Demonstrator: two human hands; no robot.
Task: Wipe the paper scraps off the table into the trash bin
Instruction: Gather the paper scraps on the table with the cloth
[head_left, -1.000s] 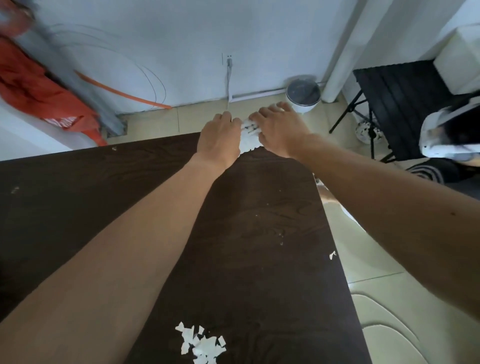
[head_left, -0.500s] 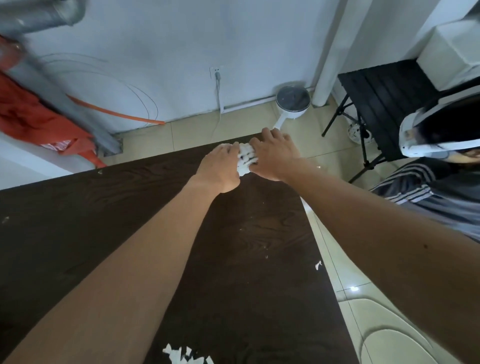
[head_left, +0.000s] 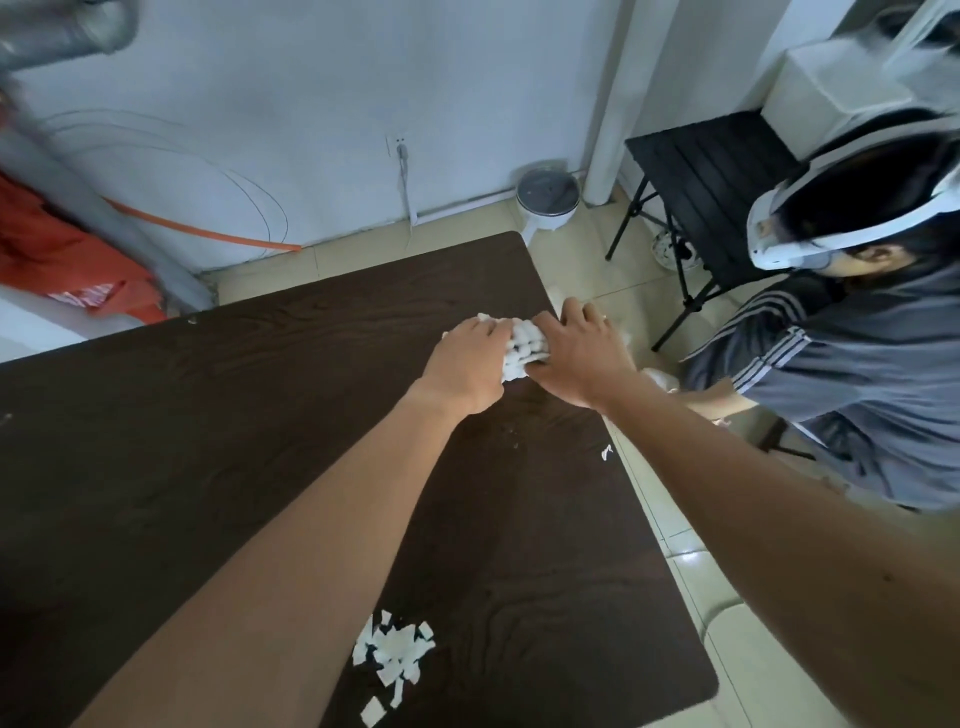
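White scraps (head_left: 524, 351) sit bunched in a closed grip between left hand (head_left: 467, 371) and right hand (head_left: 576, 356); the tabletop (head_left: 260, 415) edge lies just right, nearer the right hand.

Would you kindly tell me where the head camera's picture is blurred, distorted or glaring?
Head view: motion blur smears the grey pipe, top left, and white box, top right. Head view: wide-angle perspective tilts the white vertical wall pipe. Head view: left hand, right hand and the heap of white paper scraps between them look sharp; soft light, little glare.
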